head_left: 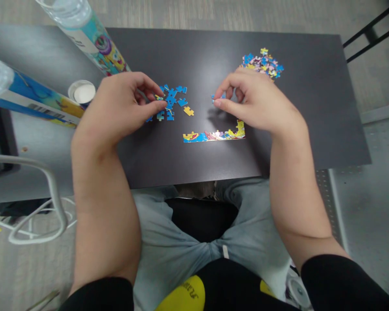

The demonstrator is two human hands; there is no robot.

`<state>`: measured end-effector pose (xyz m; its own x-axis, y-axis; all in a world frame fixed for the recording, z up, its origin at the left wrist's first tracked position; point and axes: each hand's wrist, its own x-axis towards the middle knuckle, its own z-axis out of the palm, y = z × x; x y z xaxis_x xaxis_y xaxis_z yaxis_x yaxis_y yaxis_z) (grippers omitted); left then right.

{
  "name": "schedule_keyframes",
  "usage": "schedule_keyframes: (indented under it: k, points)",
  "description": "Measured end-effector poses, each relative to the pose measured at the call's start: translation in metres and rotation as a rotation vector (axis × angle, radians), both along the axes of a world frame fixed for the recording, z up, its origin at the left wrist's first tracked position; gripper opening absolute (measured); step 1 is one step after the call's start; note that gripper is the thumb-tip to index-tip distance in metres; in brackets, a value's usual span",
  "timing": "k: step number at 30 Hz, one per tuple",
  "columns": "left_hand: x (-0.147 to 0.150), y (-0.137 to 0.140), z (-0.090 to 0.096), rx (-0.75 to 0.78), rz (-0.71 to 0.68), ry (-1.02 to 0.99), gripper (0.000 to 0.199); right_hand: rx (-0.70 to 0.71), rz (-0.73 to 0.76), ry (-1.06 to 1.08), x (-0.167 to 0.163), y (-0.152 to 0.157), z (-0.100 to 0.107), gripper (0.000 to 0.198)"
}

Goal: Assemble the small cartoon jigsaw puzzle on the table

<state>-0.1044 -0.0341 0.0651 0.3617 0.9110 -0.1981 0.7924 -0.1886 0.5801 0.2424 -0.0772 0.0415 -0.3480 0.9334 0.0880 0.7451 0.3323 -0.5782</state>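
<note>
Lap: your jeans (249, 237) sat below the near edge.
Tabletop (168, 166): dark, smooth, faint sheen; grey surface (48, 147) at left.
Strip: joined puzzle row (201, 137) lay nearest you, turning a corner at its right end.
Yellow piece (188, 111): loose, beyond the row.
Left hand (119, 99): thumb and forefinger close together at the blue cluster (171, 97); couldn't tell if you pinched one.
Right hand (254, 97): you pinched a blue piece (213, 97), thumb against fingers, over the tabletop.
Tubes: printed container (95, 41) and another (35, 97), left side.
Pile: mixed pieces (262, 65) past your right hand.
Room: grey streaked floor (168, 13), black metal frame (371, 35) far right.
</note>
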Motion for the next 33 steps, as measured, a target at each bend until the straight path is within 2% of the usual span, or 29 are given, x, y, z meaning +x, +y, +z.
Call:
schedule_keyframes:
  k: [5, 10, 15, 17, 22, 29, 33]
  points:
    - [0.008, -0.001, -0.002, 0.011, -0.071, 0.024, 0.07, -0.004, 0.066, -0.063, -0.028, 0.005, -0.013, 0.016]
    - [0.016, -0.002, -0.005, -0.001, -0.165, -0.009, 0.064, 0.023, 0.082, -0.102, -0.043, 0.009, -0.022, 0.021]
    - [0.015, -0.003, -0.004, 0.021, -0.187, 0.031, 0.07, -0.098, 0.148, -0.011, -0.053, 0.01, -0.017, 0.004]
    - [0.013, -0.004, -0.002, 0.024, -0.169, 0.04, 0.069, -0.114, 0.144, 0.011, -0.054, 0.012, -0.016, 0.008]
    - [0.003, -0.004, -0.002, 0.026, -0.11, 0.044, 0.063, -0.115, 0.118, 0.025, -0.059, 0.013, -0.016, 0.032]
    - [-0.011, -0.003, -0.003, 0.022, -0.081, 0.006, 0.07, -0.162, 0.111, 0.071, -0.068, 0.007, -0.005, 0.026]
    - [-0.014, -0.004, -0.005, 0.011, -0.087, -0.003, 0.068, -0.276, 0.108, 0.181, -0.065, 0.006, -0.007, 0.026]
